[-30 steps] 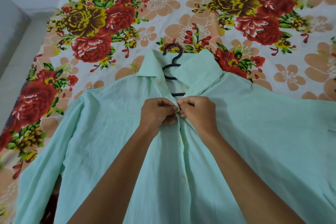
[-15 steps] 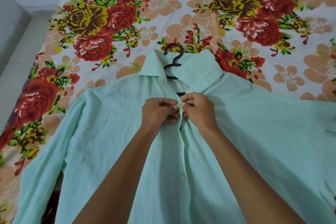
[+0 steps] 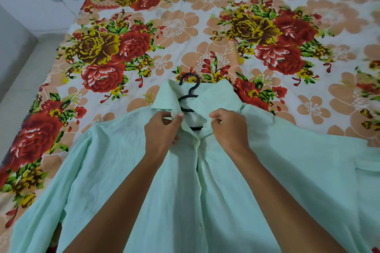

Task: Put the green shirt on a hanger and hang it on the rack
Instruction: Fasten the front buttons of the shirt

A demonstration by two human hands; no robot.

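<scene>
Your green shirt (image 3: 267,181) lies front-up on the bed (image 3: 185,33), spread across its near half, with the black hanger (image 3: 188,96) already inside it: the hook pokes out above the collar and a short stretch of bar shows in the open neck. Half a second ago both your hands were pressed together at the top button; now they have parted and moved up to the collar. Your left hand (image 3: 161,132) pinches the left collar flap between thumb and fingers, and your right hand (image 3: 228,129) is curled onto the cloth at the right collar edge. The placket below looks closed, so the buttoning seems finished and you are likely tidying the collar before lifting. What remains is to take the hook and carry the shirt to the rack.

The rack is not in view. The hanger's shoulders are hidden under the cloth, so you cannot check that they sit evenly. Both sleeves run out of frame, and the right fingertips are tucked out of sight.
</scene>
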